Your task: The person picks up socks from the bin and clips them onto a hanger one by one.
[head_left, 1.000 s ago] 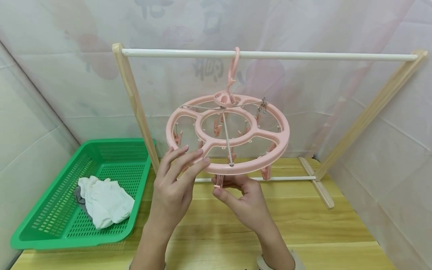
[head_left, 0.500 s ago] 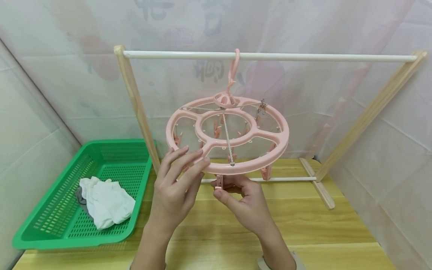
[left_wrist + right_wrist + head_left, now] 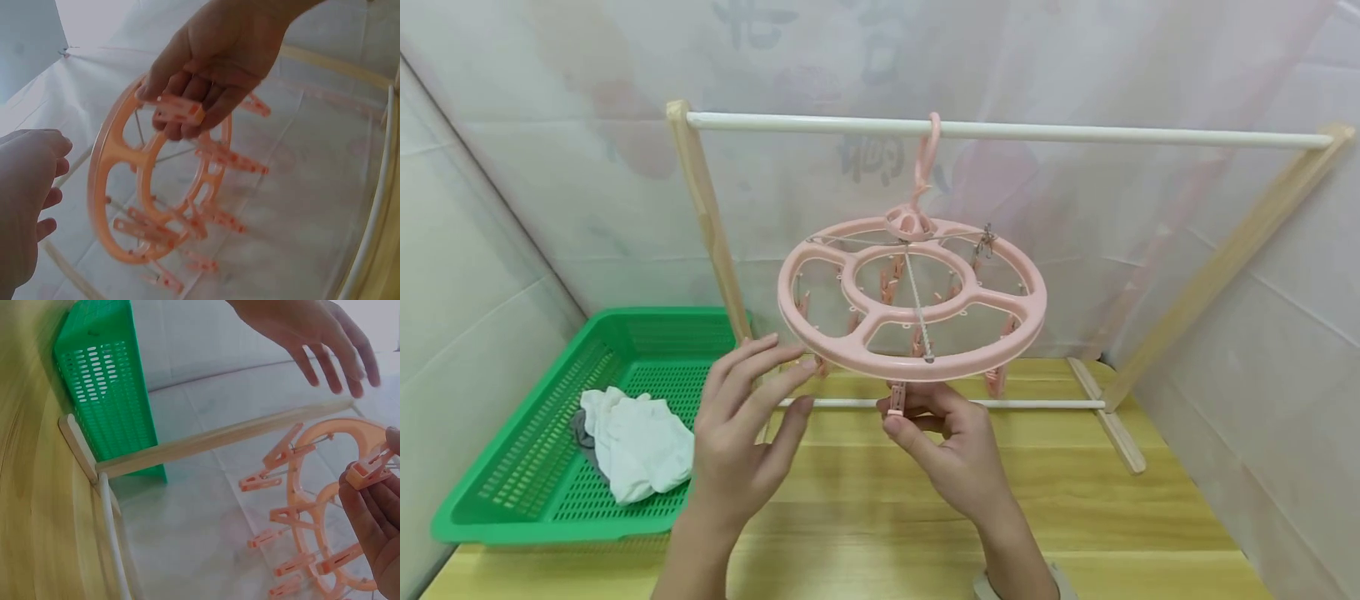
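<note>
A pink round clip hanger hangs by its hook from the white rod of a wooden rack. My right hand is under the ring's front rim and pinches one hanging pink clip. The right wrist view shows that clip between my fingers, and it also appears as the clip in the left wrist view. My left hand hovers with fingers spread and straight, just left of and below the ring, holding nothing. Several more clips dangle under the hanger.
A green basket at the left of the wooden table holds white cloths with a grey piece beneath. The rack's wooden posts and low rod stand behind my hands. Translucent sheeting walls in the area.
My left hand has come off the ring's front rim and drifted left and slightly down. My right hand keeps its pinch on the same clip.
</note>
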